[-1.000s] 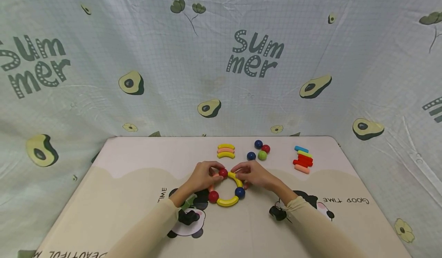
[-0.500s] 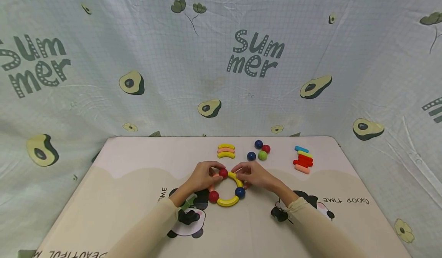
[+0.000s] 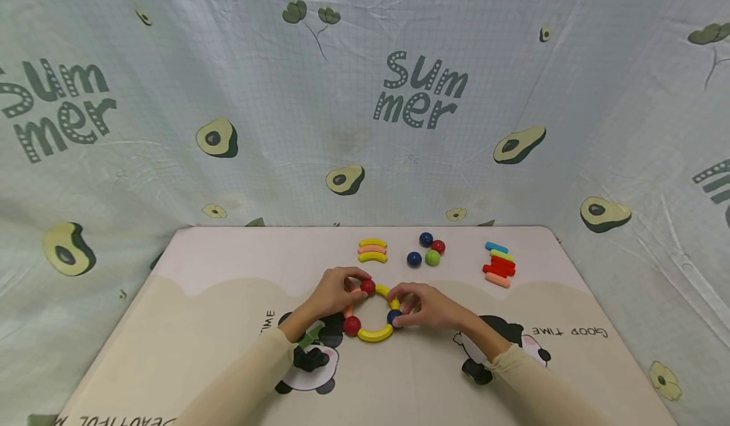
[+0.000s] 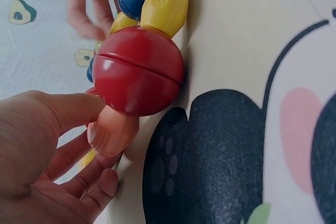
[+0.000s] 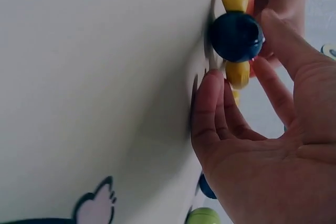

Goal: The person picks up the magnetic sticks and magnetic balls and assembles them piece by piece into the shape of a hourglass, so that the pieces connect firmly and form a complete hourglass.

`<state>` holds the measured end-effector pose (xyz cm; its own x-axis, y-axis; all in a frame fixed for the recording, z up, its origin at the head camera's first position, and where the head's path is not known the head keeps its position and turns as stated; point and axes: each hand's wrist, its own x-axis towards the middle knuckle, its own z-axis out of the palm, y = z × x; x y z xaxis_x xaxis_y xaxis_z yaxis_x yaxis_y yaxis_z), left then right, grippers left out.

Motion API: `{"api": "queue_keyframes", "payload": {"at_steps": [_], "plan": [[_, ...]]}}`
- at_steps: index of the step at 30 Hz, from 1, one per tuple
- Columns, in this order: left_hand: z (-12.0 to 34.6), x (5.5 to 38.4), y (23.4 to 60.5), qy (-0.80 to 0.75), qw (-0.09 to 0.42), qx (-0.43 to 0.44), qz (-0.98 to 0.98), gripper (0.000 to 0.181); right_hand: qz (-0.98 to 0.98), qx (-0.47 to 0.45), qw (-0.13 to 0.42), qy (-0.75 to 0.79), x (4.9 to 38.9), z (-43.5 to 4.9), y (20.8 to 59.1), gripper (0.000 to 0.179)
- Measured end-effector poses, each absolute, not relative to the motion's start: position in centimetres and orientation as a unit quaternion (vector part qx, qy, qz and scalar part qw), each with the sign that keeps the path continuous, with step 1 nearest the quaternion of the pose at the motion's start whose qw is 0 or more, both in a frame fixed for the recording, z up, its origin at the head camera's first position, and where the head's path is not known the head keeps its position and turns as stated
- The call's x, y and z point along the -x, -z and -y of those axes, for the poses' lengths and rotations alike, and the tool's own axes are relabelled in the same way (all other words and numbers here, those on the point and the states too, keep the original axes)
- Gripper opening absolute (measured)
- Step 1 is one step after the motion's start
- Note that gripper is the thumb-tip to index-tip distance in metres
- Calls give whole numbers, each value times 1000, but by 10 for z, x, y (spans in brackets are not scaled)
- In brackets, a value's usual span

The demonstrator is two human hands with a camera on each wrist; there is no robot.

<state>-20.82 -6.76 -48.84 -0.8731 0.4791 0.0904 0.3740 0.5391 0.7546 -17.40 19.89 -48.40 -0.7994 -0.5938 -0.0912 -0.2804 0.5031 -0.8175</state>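
A ring of curved rods and balls lies on the table. My left hand point(image 3: 336, 290) pinches the red ball point(image 3: 368, 286) at its far side, next to an orange curved rod point(image 4: 113, 132). Another red ball point(image 4: 139, 71) sits at the near left, joined to the near yellow curved rod point(image 3: 375, 335). My right hand point(image 3: 429, 305) is at the ring's right side, its thumb on the dark blue ball point(image 5: 237, 36) and its other fingers curled by the right-hand yellow curved rod point(image 5: 238, 74). That rod is partly hidden by the fingers in the head view.
Behind the ring lie several curved rods point(image 3: 372, 257) in a stack. To their right are loose balls, blue, red and green point(image 3: 432, 258). Straight coloured sticks point(image 3: 502, 266) lie at the far right. A patterned curtain point(image 3: 342, 96) hangs beyond the table's back edge.
My right hand has come toward me along the ring, from the far part of the right yellow rod down to the blue ball. The left hand stays at the far red ball.
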Motion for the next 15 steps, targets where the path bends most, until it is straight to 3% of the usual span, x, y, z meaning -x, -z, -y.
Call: {"api": "queue_keyframes", "payload": {"at_steps": [15], "plan": [[68,207,487,-422,60,-246,-870,26,-869,263,141,395,171,-216,485,29]]}}
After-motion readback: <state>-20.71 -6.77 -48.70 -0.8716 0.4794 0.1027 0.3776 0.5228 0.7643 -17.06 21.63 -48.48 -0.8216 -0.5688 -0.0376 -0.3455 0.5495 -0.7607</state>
